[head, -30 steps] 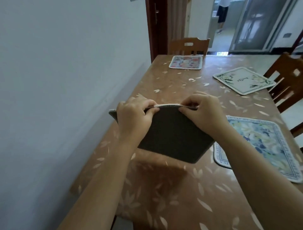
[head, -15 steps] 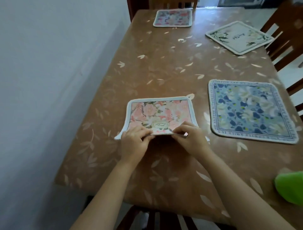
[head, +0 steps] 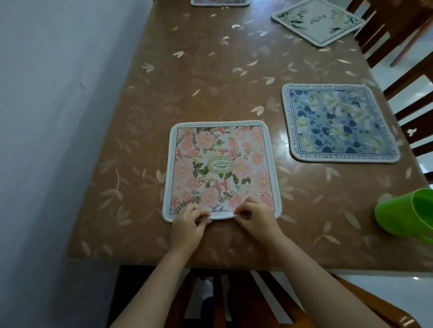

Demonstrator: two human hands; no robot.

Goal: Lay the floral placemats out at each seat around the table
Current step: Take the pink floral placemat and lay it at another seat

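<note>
- The pink placemat (head: 221, 168) lies print-up in the lower middle of the frame on the brown table (head: 187, 70). Its near hem runs along the table edge above the near chair (head: 218, 292), which I judge squares it to that seat.
- The left hand (head: 187, 224) pinches the near hem left of centre, with its fingers curled over the edge.
- The right hand (head: 255, 222) pinches the same hem right of centre. Neither hand is open.
- Between the two pinches the hem bows slightly off the table, while the rest of the mat rests flat. Holding it at two points probably allows small sliding and straightening.
- The blue placemat (head: 339, 124) sits at middle right beside the side chair (head: 412, 112).
- The cream placemat (head: 318, 21) lies angled at upper right, and a fourth placemat (head: 220, 1) is cut off by the top edge.
- A green cup (head: 407, 213) lies at lower right, apart from every mat.
</note>
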